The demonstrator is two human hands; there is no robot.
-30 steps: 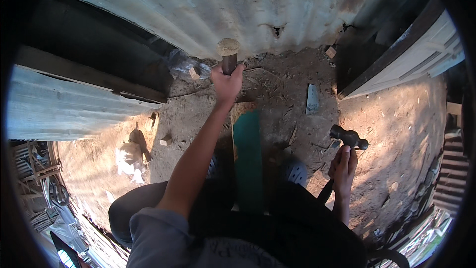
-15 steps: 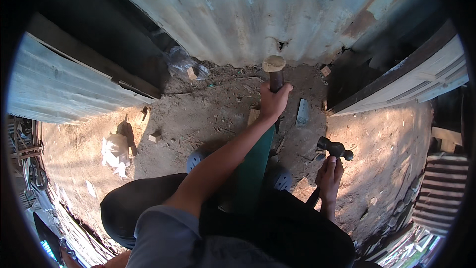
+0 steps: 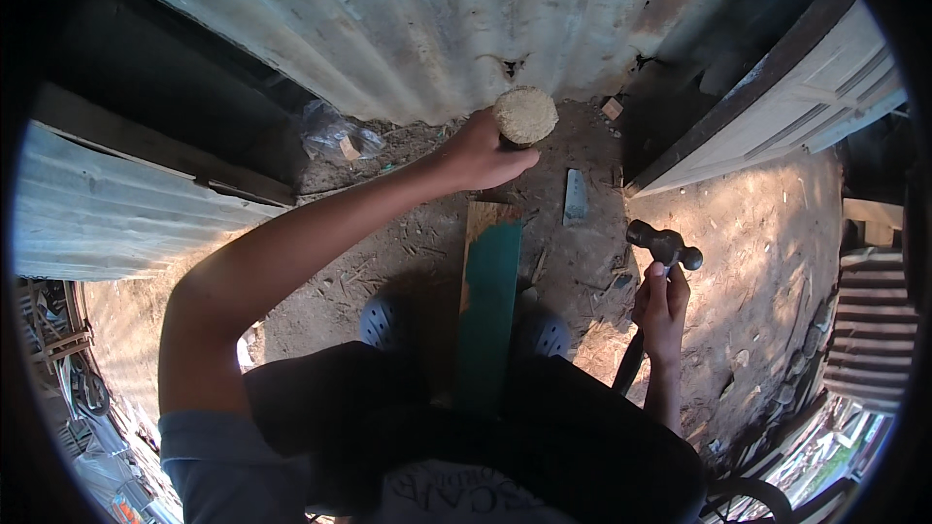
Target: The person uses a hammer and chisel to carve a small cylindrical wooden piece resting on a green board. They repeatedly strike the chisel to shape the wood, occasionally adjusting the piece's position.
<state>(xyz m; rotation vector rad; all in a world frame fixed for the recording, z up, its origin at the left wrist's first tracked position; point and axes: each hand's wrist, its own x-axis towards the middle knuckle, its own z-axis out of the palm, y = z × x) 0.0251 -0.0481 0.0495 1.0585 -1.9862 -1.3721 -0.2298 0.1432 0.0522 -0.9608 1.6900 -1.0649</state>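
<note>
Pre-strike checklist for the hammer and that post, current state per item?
1. Left hand grips the wooden post just below its top: ok.
2. Right hand closed on the hammer, close to the head: ok.
3. Post top bare, nothing lying on it: ok.
4. Left fingers right under the post top, close to any blow: not ok.
5. Green plank between the shoes; whether it is fixed: cannot tell.
6. Post base seated in the dirt: cannot tell, hidden.

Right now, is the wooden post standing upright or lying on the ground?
Upright: the wooden post shows its round cut end to the camera, with the left hand gripping just below it.
</note>
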